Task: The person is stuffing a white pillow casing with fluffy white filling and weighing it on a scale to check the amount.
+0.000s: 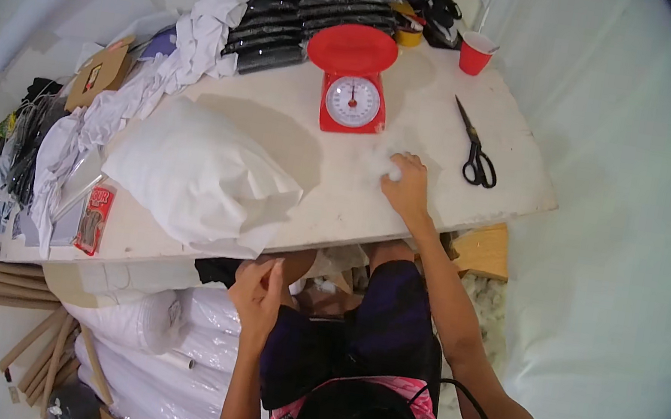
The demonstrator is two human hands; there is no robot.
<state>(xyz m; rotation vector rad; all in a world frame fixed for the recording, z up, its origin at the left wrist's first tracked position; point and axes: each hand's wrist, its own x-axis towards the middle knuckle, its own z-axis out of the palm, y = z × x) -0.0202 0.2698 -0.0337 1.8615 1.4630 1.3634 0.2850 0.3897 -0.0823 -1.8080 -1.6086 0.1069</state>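
Note:
My right hand (406, 187) rests on the white tabletop (441, 199), its fingers closed around a tuft of white fluffy stuffing (385, 165). Just beyond it stands a red kitchen scale (352, 117) with a round white dial and a bare red pan. Below the near table edge, my left hand (258, 292) hovers over my lap with curled fingers; whatever may be inside them is hidden. Nearest to that hand lies a plump white fabric bag (201, 176), its loose end toward the table's front edge. Black-handled scissors (476, 148) lie right of the scale.
Several black garments in clear plastic (269, 13) are stacked at the back. A red cup (476, 54) stands at the back right. White cloth (146, 86), a cardboard box (101, 75) and a red packet (95, 219) occupy the left. Cardboard tubes (50, 349) and plastic-wrapped rolls (179, 386) lie below.

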